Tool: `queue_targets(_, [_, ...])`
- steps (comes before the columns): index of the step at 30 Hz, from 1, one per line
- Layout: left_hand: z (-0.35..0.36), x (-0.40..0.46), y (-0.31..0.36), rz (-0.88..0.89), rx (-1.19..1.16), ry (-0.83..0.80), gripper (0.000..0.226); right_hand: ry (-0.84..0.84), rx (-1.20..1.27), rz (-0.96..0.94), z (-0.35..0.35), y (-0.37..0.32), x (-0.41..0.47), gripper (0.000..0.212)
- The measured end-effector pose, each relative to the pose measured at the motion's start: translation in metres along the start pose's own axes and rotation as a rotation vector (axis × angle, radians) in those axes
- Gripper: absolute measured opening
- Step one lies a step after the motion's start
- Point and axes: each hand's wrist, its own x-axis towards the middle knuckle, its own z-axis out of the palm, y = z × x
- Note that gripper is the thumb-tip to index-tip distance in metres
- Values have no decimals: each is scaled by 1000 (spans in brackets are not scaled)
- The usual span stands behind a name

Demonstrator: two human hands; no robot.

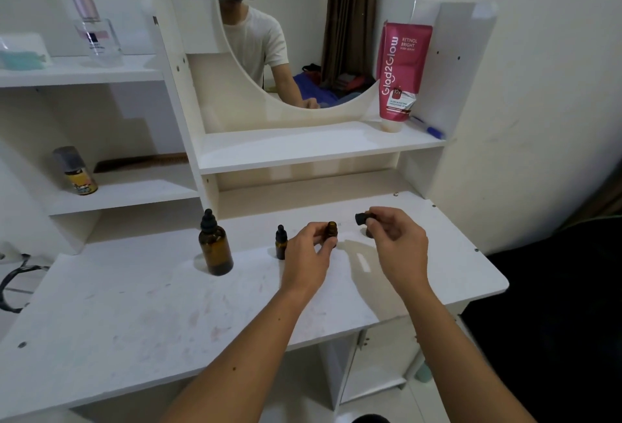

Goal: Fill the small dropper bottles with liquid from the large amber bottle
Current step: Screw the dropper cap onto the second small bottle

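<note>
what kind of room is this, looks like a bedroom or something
Most likely a bedroom or dressing corner: the person works at a white dressing table with a round mirror, a pink tube of body serum and a clear glass perfume bottle on its shelves. The mirror reflects curtains and heaped clothing.

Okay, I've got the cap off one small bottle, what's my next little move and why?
Probably set the dropper cap in your right hand down on the table. The small bottle your left hand holds is open, but the large amber bottle is still capped, so you need a free hand.
</note>
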Motion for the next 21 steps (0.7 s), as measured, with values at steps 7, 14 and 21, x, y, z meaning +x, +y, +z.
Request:
queue_targets(7, [1, 0, -2, 14, -9, -15, 28, -63, -99, -132, 7, -10, 9, 18])
queue_targets(14, [0, 1, -4, 38, -35, -25, 26, -192, -352, -387, 19, -12, 21, 23])
queue_targets(21, [0, 0, -7, 46, -41, -36, 21, -322, -430, -412, 33, -3, 26, 27])
